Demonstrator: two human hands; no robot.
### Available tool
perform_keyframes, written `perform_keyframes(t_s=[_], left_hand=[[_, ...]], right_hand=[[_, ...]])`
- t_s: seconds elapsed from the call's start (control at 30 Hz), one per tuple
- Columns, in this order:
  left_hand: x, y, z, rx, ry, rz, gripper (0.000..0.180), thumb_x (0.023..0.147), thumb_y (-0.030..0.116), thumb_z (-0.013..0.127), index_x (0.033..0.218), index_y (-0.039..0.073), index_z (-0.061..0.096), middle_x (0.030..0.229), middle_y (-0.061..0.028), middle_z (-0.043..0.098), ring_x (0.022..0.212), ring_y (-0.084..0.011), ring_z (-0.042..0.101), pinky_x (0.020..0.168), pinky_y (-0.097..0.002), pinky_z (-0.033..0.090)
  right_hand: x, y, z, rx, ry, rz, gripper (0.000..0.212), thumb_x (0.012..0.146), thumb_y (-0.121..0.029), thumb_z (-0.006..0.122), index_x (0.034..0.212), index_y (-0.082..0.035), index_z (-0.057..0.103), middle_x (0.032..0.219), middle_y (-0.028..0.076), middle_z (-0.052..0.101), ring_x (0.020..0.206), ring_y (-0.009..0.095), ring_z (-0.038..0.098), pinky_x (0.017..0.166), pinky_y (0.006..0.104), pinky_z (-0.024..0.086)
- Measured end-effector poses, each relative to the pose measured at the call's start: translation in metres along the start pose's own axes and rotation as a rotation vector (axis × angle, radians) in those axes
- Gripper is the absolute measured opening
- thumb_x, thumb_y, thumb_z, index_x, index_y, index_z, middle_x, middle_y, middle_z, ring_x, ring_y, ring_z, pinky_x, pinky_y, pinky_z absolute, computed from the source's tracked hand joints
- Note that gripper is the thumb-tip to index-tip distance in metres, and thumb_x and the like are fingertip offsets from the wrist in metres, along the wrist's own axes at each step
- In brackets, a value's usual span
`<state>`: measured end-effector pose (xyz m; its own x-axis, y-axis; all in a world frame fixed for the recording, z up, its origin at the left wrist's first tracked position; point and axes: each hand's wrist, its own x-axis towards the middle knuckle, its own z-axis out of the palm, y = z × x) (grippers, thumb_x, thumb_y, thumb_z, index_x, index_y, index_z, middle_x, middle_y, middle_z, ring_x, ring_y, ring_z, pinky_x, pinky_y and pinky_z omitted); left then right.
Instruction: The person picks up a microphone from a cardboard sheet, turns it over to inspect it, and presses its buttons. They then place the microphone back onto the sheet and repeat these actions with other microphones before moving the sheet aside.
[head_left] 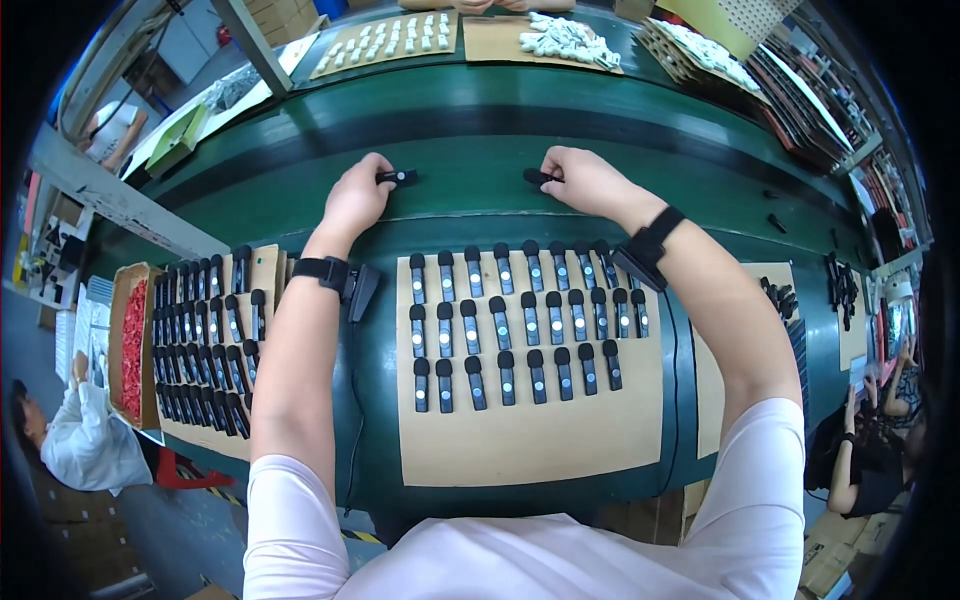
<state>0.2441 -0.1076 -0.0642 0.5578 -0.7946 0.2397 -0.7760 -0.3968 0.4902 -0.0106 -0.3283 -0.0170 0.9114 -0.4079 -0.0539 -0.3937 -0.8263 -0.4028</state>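
Observation:
Over the green conveyor belt, my left hand point(362, 188) grips a small black clip-on microphone point(400, 177) with a foam tip, its body pointing right. My right hand point(575, 182) pinches another black foam-tipped microphone point(538, 176), its foam end toward the left; most of its body is hidden by the fingers. The two hands are apart, level with each other. Nearer to me, between my forearms, rows of the same microphones point(506, 372) lie side by side on a cardboard sheet point(530, 445), foam tips away from me.
More microphones point(205, 365) fill cardboard at left, beside a box of red pieces point(132, 345). Black parts point(780, 297) lie at right. Across the belt point(460, 140), cardboard holds white pieces point(568, 42) near another person's hands. Cables run from both wrist straps. Other people sit left and right.

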Motion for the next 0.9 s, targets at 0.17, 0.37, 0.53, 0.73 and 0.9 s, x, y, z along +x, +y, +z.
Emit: perform_keyframes(t_s=[0.17,0.37,0.53,0.73,0.9], left_hand=[[-0.034,0.051,-0.019,-0.292,0.181,0.063,0.024,0.082,0.007,0.072,0.105,0.004,0.065,0.092,-0.0075,0.068,0.081,-0.0202,0.064,0.076,-0.0307,0.052],[-0.131,0.125,-0.045,-0.899,0.215,0.109,0.016,0.087,0.008,0.071,0.099,-0.001,0.065,0.095,-0.0059,0.065,0.084,-0.0134,0.060,0.077,-0.0277,0.050],[-0.203,0.182,-0.034,-1.392,0.083,0.091,0.016,0.093,0.009,0.063,0.106,-0.001,0.059,0.098,-0.0081,0.062,0.091,-0.0168,0.060,0.085,-0.0295,0.048],[-0.243,0.194,-0.006,-1.655,-0.192,-0.067,0.021,0.094,0.011,0.063,0.111,0.001,0.056,0.095,-0.0057,0.060,0.088,-0.0135,0.057,0.084,-0.0275,0.047],[-0.248,0.194,-0.001,-1.314,-0.344,-0.022,0.022,0.094,0.012,0.064,0.112,0.001,0.057,0.092,-0.0037,0.058,0.083,-0.0093,0.053,0.078,-0.0237,0.044]], right_hand=[[-0.080,-0.032,-0.010,0.431,0.091,-0.072,0.019,0.087,-0.007,0.068,0.103,0.000,0.061,0.090,0.006,0.063,0.083,0.012,0.061,0.076,0.0259,0.049],[-0.200,-0.077,0.010,0.830,0.149,-0.017,0.026,0.084,0.000,0.070,0.109,-0.002,0.064,0.098,0.003,0.062,0.088,0.010,0.059,0.081,0.0249,0.048],[-0.260,-0.094,0.032,0.890,0.317,-0.093,0.028,0.080,0.004,0.072,0.106,0.000,0.064,0.099,0.007,0.064,0.087,0.014,0.060,0.080,0.0257,0.048],[-0.276,-0.104,0.046,0.741,0.480,-0.205,0.027,0.077,0.005,0.074,0.103,0.002,0.065,0.096,0.011,0.065,0.084,0.018,0.061,0.074,0.0269,0.048],[-0.272,-0.101,0.056,0.739,0.478,-0.210,0.029,0.077,0.004,0.075,0.103,0.001,0.066,0.094,0.011,0.065,0.083,0.018,0.062,0.072,0.0273,0.048]])
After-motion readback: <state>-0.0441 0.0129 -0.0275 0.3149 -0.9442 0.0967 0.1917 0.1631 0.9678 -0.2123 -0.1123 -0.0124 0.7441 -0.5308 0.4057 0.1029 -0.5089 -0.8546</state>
